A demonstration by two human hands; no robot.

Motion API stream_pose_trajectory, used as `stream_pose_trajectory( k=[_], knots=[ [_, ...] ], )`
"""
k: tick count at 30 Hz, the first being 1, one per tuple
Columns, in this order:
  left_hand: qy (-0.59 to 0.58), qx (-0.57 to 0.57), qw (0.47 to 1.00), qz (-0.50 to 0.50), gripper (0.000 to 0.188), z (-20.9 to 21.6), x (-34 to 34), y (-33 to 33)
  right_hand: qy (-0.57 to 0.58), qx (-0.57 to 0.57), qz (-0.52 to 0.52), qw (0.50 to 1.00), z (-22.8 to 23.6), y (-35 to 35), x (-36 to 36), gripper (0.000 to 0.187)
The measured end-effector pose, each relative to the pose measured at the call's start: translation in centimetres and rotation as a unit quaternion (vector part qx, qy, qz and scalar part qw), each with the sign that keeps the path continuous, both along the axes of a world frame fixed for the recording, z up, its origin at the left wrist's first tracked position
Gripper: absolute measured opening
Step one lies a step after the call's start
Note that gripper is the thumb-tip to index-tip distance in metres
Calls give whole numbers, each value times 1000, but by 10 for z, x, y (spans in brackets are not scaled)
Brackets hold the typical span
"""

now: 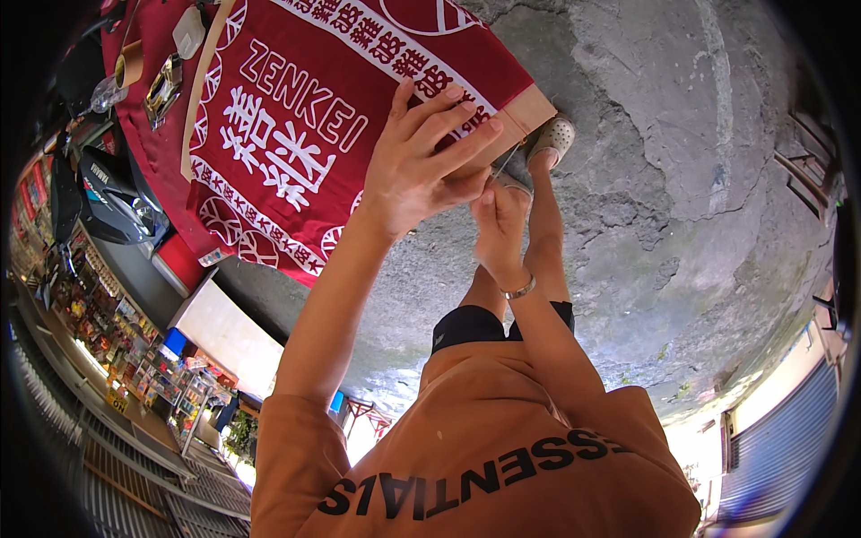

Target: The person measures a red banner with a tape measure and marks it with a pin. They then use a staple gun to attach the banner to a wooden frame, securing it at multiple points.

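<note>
A dark red cloth [296, 63] with white printed lettering and wheel patterns is spread over a flat board with brown cardboard-like edges [529, 115]. My left hand [430, 157] lies palm down near the cloth's right corner, its fingers stretched and spread. Just below that corner my right hand [502, 220] is closed in a pinch, with a bracelet [518, 289] at the wrist. A thin pale thread [507, 163] runs from the board's edge to the pinched fingers. Its lower end is hidden in them.
Left of the board, a brown tape roll [130, 65], a shiny metallic item [163, 90] and a white block [188, 33] lie on red cloth. A dark scooter [112, 193] stands beyond. My clog [554, 136] rests on rough concrete [664, 215]. Goods fill shelves [126, 332] at lower left.
</note>
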State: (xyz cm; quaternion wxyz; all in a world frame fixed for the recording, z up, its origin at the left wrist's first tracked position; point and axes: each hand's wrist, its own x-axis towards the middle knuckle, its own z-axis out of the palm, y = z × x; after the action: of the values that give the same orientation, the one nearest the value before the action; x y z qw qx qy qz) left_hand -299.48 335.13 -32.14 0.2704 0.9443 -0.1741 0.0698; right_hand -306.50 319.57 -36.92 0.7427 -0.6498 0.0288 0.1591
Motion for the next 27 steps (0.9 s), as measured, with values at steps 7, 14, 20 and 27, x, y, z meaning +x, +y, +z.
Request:
stream_pose_trajectory(
  k=[7,14,20,27],
  knots=[
    [13,3,1000,3,75,3,0,-1,100,114,-10,988,-60,8,19,26],
    [8,-5,1000,1,79,0,0,1,-62,-110,-23,992,-76,-42,95,20],
    [-9,8,1000,2,83,-2,-1,1,-214,-313,17,925,41,-76,128,23],
    [18,1,1000,6,73,4,3,3,-206,-349,135,904,90,-8,61,9]
  ],
)
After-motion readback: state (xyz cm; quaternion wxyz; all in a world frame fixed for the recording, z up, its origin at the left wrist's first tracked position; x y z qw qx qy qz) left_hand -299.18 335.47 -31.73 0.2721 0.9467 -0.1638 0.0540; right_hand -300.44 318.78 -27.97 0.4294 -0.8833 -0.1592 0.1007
